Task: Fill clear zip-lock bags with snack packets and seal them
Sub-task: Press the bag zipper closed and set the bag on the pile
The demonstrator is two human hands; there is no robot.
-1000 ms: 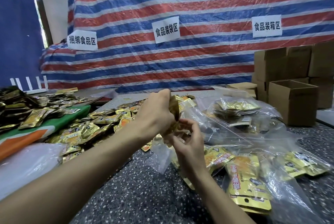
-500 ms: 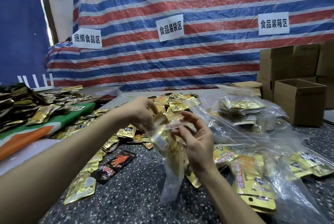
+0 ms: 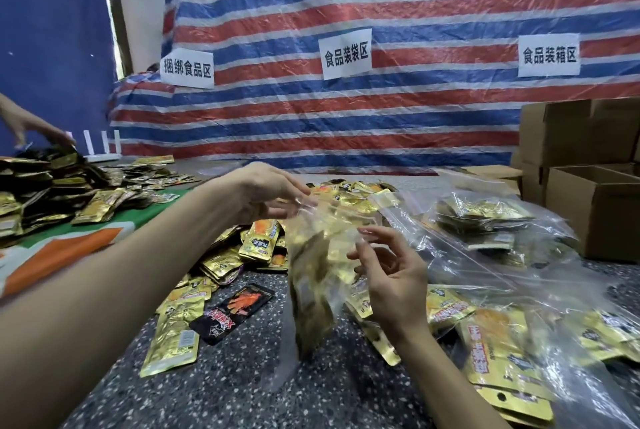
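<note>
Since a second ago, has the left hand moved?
Yes. Against the middle wall sign, the left hand has shifted left, off the right hand; it now pinches the top left corner of the clear bag.

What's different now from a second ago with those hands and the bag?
The left hand has let go of the gold packets, which now sit inside the zip-lock bag; it pinches the bag's top, and the bag hangs. The right hand opened, fingers against the bag's side. Another person's hand appeared far left. The loose packets and boxes stayed put.
</note>
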